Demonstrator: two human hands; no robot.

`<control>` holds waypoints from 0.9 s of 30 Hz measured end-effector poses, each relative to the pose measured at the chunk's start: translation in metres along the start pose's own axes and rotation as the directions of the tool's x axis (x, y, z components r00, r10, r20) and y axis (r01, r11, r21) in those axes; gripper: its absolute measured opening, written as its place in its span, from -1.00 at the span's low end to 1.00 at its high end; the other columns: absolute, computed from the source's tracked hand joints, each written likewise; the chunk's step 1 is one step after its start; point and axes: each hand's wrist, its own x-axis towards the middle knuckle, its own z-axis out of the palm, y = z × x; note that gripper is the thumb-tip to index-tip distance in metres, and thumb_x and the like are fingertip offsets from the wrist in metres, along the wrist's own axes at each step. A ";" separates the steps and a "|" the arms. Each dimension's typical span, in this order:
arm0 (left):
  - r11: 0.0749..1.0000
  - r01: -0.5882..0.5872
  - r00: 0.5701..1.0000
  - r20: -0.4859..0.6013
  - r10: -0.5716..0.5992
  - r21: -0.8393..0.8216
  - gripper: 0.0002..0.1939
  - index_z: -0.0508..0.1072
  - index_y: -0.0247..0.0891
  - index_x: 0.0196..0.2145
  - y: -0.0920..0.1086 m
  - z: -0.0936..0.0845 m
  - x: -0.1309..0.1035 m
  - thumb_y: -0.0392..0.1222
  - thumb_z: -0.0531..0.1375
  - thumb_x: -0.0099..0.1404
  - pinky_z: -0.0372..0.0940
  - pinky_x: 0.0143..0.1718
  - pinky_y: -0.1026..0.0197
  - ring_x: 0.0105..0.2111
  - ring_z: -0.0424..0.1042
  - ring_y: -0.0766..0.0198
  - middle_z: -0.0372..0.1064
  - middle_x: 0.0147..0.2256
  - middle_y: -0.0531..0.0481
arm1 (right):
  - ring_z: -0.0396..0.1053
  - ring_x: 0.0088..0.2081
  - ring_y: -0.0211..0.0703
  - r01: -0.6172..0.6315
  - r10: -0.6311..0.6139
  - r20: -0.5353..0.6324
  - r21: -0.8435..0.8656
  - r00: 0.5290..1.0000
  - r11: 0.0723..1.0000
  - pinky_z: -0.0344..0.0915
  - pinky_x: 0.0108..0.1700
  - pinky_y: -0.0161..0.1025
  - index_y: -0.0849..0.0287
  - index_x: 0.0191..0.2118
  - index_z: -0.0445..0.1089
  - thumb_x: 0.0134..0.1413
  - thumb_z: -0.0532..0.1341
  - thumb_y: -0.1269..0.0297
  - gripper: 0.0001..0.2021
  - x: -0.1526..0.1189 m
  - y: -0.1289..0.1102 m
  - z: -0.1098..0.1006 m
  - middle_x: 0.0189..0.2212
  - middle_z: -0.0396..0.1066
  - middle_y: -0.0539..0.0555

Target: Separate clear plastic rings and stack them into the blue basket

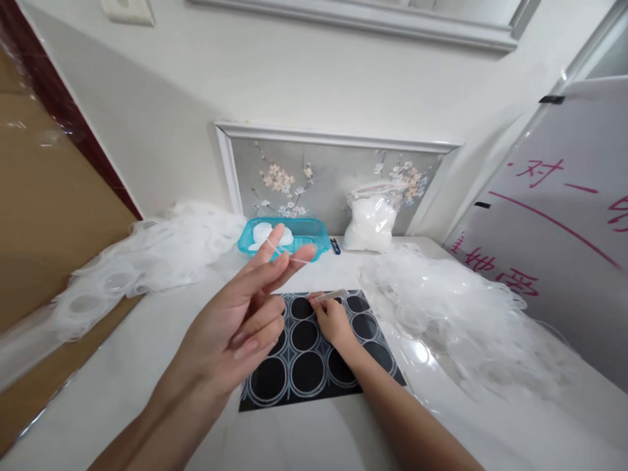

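Hands apart: left hand [240, 314] pinches white strand [300, 260]; right hand [334, 320], at 1 o'clock on black mat [304, 335], grips pale strip [333, 295]. Even tension advisable.

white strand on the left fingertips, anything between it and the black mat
Nothing visible stands between the white strand and the black mat, but the right hand covers part of the mat's far side.

From my end this looks like a home workroom. A framed floral panel [338, 176] decorates the wall [314, 78]; heaped translucent rings [181, 245] and a circle-printed mat [306, 374] occupy the tabletop [132, 347].
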 end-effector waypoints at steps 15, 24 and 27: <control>0.996 -0.046 0.999 0.004 0.046 0.075 -0.36 0.12 0.04 0.31 0.006 -0.002 -0.007 -0.28 0.09 0.31 -0.07 -0.91 0.46 -0.86 -0.11 0.62 0.53 -0.08 -0.10 | 0.46 -0.40 -0.05 -0.088 0.116 -0.065 0.331 0.991 0.939 0.24 -0.41 -0.22 0.18 -0.23 0.45 0.10 0.17 0.02 -0.68 -0.001 -0.005 -0.005 -0.39 0.54 0.13; 0.549 -0.162 0.985 0.164 0.046 0.820 -0.13 0.06 -0.19 0.35 -0.028 -0.028 0.068 -0.35 0.26 0.12 -0.04 -0.77 0.36 -0.79 0.09 0.46 0.53 -0.51 0.06 | 0.45 -0.42 -0.21 -0.354 0.263 0.289 0.902 0.920 0.246 0.38 -0.27 -0.21 0.03 -0.18 0.34 0.08 0.25 0.16 -0.81 -0.007 -0.034 -0.042 -0.30 0.55 0.03; 0.259 -0.213 0.976 0.194 0.098 0.942 -0.37 0.34 -0.22 0.21 -0.044 -0.034 0.076 -0.31 0.21 0.16 0.08 -0.62 0.30 -0.65 0.30 0.32 0.50 -0.55 0.04 | 0.49 -0.32 -0.20 -0.376 0.189 0.341 0.906 0.921 0.194 0.39 -0.14 -0.17 -0.01 -0.17 0.34 0.19 0.18 0.14 -0.87 -0.010 -0.039 -0.047 -0.26 0.55 0.00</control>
